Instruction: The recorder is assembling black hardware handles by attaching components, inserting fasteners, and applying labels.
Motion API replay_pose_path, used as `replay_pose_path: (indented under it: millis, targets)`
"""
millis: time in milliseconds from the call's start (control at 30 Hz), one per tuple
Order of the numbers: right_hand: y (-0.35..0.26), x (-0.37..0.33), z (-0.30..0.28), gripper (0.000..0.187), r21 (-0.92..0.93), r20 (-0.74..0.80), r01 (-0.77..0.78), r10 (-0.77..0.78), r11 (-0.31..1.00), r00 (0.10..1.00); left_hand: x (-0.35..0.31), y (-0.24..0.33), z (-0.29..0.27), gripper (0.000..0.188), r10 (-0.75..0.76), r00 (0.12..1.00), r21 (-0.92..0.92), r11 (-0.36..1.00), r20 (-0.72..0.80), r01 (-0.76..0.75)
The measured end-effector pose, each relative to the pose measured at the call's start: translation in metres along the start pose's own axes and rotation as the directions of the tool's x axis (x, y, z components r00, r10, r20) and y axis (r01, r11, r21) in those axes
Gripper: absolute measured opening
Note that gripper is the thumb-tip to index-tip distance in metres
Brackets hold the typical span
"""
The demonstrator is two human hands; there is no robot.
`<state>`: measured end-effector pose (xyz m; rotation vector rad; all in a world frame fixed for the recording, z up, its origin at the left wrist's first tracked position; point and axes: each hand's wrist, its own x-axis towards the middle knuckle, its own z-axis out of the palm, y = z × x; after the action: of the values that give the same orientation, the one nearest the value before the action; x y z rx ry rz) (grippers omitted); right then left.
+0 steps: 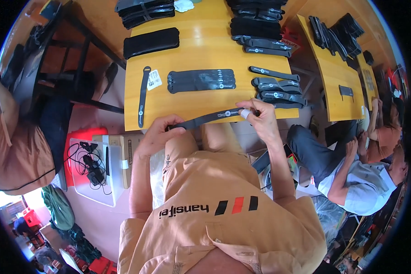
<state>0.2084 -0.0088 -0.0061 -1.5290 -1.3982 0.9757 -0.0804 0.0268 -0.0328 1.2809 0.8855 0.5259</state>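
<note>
A black strap (205,119) with white print is stretched between my two hands over the table's near edge. My left hand (162,132) pinches its left end, and my right hand (260,118) grips the other end, with a white wrap around one finger. Just beyond lies a neat stack of black straps (201,81), side by side, in the middle of the yellow table (205,45). One single strap with a looped end (143,97) lies at the left, next to a white label (154,80). Several bundled straps (278,86) lie at the right, near my right hand.
Piles of black straps (151,42) stand along the table's far side. At right is another yellow table (326,68) with straps, and seated people (351,178) beside it. A clear plastic bin (84,187) with cables stands low at left, near another person (20,146).
</note>
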Motion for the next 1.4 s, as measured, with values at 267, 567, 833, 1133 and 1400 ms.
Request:
replay_pose_path:
  millis: [267,567,833,1133,1400]
  targets:
    - [-0.001,0.036,0.044,0.016,0.136,-0.094,0.028,-0.015,0.99,0.995,0.017,0.027,-0.056,0.011,0.063,0.867,0.087,0.996,-0.495,-0.023]
    - [0.036,0.045,0.038,0.014,0.095,-0.212,-0.105,0.123,0.99,0.969,0.049,0.002,-0.03,0.01,0.04,0.91,-0.109,0.99,-0.412,-0.094]
    - [0.072,0.054,0.034,0.012,0.054,-0.266,-0.136,0.146,0.989,0.953,0.077,-0.031,-0.013,0.008,0.063,0.824,-0.01,0.996,-0.563,-0.083]
    - [0.068,0.064,0.038,0.011,-0.006,-0.37,-0.181,0.166,0.984,0.914,0.083,-0.028,-0.01,0.008,0.036,0.761,-0.01,0.998,-0.648,-0.057]
    - [0.072,0.067,0.039,0.009,-0.051,-0.384,-0.184,0.151,0.982,0.911,0.087,-0.034,-0.012,0.007,0.058,0.759,-0.023,0.995,-0.649,-0.096]
